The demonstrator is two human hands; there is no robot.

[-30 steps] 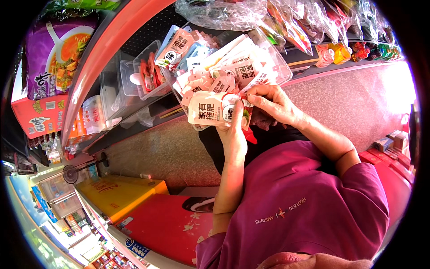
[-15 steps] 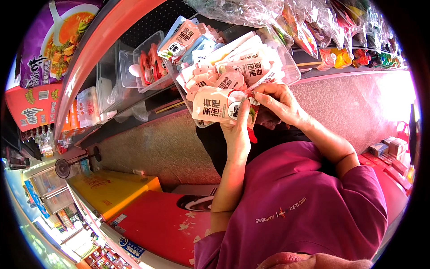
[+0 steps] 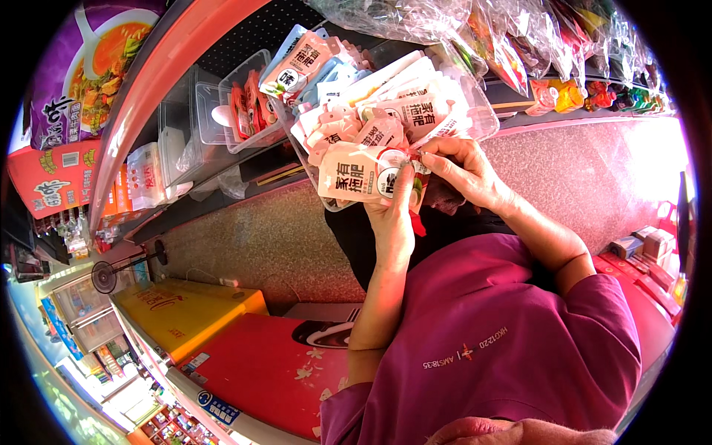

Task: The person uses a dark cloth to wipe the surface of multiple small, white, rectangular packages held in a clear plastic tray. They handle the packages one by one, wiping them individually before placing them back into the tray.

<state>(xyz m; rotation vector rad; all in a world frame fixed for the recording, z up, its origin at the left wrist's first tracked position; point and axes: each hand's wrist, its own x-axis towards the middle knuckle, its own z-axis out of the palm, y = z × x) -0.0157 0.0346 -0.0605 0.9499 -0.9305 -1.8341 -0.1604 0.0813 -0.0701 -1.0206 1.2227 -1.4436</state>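
My left hand point(image 3: 394, 215) is closed on a cream snack packet point(image 3: 354, 173) with dark lettering, its thumb pressed on the printed face near the right end. At that same end, my right hand point(image 3: 461, 172) pinches the packet's edge between thumb and fingertips; the exact grip is partly hidden. Just beyond both hands, a clear plastic bin point(image 3: 480, 111) holds many similar packets in pink, cream and blue. The held packet overlaps the bin's near side. Something small and red point(image 3: 417, 225) shows below the packet, beside my left hand.
Left of the bin, a smaller clear tub point(image 3: 276, 138) contains red packets. Bagged goods point(image 3: 512, 44) and coloured bottles point(image 3: 567, 98) line the shelf at the right. A purple noodle package point(image 3: 55, 96) stands far left. Below lie a yellow box point(image 3: 185, 311) and a red surface point(image 3: 267, 371).
Both hands keep nearly the same place and grip on the packet. The view has shifted very slightly; nothing else visibly differs.
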